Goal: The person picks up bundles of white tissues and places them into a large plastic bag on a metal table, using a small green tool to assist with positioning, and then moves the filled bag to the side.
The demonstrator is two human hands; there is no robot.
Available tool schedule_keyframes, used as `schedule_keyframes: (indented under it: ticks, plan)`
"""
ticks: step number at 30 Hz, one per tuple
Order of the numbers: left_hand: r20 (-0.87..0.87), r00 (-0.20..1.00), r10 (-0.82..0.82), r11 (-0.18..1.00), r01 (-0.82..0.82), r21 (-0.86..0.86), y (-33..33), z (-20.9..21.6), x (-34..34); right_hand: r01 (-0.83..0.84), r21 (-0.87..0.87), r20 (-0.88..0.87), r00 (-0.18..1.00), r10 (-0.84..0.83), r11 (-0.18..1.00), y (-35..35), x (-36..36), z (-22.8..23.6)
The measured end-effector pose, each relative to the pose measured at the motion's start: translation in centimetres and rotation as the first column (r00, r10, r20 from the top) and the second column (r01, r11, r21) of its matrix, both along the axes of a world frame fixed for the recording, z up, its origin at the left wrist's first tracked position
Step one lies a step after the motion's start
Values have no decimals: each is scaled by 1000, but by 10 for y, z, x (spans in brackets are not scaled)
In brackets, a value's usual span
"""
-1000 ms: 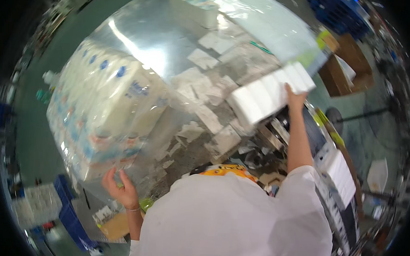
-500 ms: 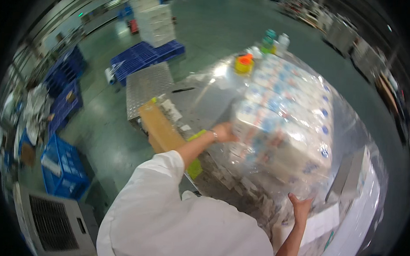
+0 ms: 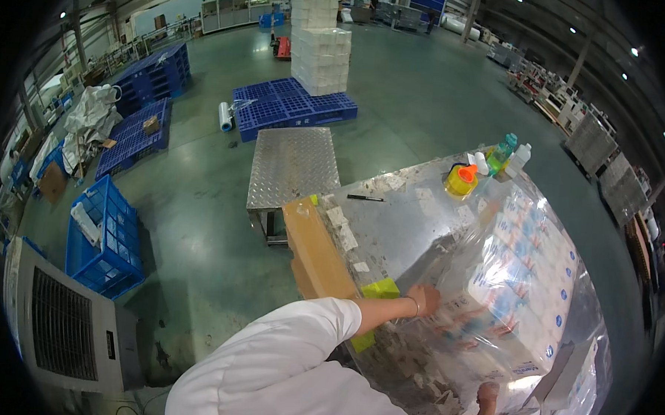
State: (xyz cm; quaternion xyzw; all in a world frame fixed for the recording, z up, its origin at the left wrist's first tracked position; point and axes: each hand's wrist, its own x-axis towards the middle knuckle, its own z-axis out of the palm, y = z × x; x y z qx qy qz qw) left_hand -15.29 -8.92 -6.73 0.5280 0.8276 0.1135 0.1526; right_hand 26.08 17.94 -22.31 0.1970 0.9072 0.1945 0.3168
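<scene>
Right of the left hand (image 3: 423, 299), blue-dotted white packs (image 3: 519, 271); beyond it, yellow tape (image 3: 460, 185); leftward, tan box (image 3: 317, 245), blue crate (image 3: 118, 263).

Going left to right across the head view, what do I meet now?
Blue crate → metal step stool → black pen → left hand → film-wrapped bundle of packs.

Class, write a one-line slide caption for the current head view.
Left hand and right hand at a film-wrapped bundle on a worktable, a blue pallet beyond.
</scene>
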Motion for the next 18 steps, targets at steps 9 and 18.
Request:
schedule_keyframes:
  ticks: [9,18]
  plan:
    - [197,935,296,933,-327,149,-113,18,-24,123,-977,-150,172,-973,173,-172,-35,91]
    - [139,892,430,839,-452,303,-314,59,53,-64,-974,-225,194,-955,216,-243,-73,90]
